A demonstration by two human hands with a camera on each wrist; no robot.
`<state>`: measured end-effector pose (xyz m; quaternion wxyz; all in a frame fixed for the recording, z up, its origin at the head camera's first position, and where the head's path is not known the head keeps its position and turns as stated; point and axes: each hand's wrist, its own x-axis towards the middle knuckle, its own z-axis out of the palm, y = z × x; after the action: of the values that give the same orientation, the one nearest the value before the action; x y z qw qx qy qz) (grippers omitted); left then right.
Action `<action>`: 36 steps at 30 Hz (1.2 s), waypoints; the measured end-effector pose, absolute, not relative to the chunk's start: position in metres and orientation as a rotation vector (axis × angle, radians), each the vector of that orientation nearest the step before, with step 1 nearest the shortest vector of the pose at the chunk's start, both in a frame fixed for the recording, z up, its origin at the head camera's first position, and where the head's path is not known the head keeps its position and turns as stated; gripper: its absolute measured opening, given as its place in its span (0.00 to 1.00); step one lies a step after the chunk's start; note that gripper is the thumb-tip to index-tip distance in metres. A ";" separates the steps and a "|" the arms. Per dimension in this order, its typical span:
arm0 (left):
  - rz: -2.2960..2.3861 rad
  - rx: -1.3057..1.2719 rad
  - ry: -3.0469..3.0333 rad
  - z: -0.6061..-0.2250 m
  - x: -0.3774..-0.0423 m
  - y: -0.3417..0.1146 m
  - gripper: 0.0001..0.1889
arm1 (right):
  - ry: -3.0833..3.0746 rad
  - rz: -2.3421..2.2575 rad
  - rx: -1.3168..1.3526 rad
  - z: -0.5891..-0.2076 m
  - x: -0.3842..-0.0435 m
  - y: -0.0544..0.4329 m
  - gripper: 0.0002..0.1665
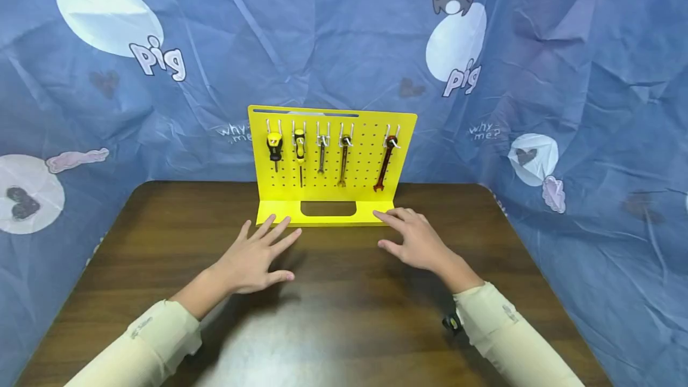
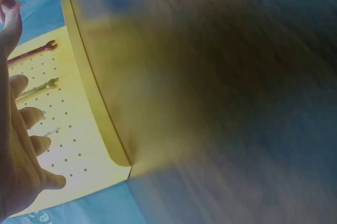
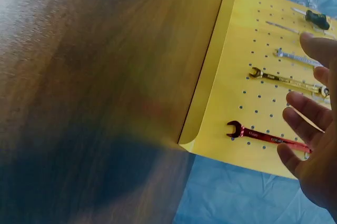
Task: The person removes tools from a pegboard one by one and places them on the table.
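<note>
My left hand point(image 1: 255, 261) is held over the table with its fingers spread, fingertips right at the front left edge of a yellow pegboard stand point(image 1: 365, 210). My right hand point(image 1: 416, 240) reaches toward the stand's front right corner, fingers loosely bent and holding nothing. From hooks on the board hang a stubby yellow-and-black screwdriver point(image 1: 275, 145), a slimmer screwdriver point(image 1: 300, 145), a small silver wrench point(image 1: 322, 154), a gold-toned wrench point(image 1: 343, 163) and a red wrench point(image 3: 263, 135). In the right wrist view, fingers overlap the red wrench's far end.
The stand is at the back of a dark brown wooden table point(image 1: 322, 309). Behind it and along both sides hangs a blue cloth point(image 1: 349, 28) printed with cartoon pigs. A small dark device point(image 1: 452, 322) is at the right cuff.
</note>
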<state>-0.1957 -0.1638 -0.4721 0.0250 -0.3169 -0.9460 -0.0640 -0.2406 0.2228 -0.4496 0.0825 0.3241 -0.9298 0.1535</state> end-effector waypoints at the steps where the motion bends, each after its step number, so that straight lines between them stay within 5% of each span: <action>1: -0.204 -0.980 -2.930 -0.472 -0.196 -0.162 0.45 | -2.758 0.478 0.967 -0.450 -0.244 0.222 0.40; 13: -0.472 -1.089 -2.419 -0.492 -0.228 -0.111 0.28 | -2.429 1.329 0.511 -0.439 -0.295 0.223 0.17; 19: -0.619 -1.067 -2.223 -0.504 -0.241 -0.077 0.21 | -2.326 1.559 0.253 -0.432 -0.319 0.216 0.15; 36: -1.451 -0.615 -2.310 -0.509 -0.279 -0.004 0.11 | -2.174 1.587 0.067 -0.413 -0.358 0.209 0.09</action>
<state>-0.2786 -0.0042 -0.5090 0.1718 -0.2167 -0.8138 -0.5112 -0.3581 0.2092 -0.4129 0.2228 0.0244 -0.7871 0.5746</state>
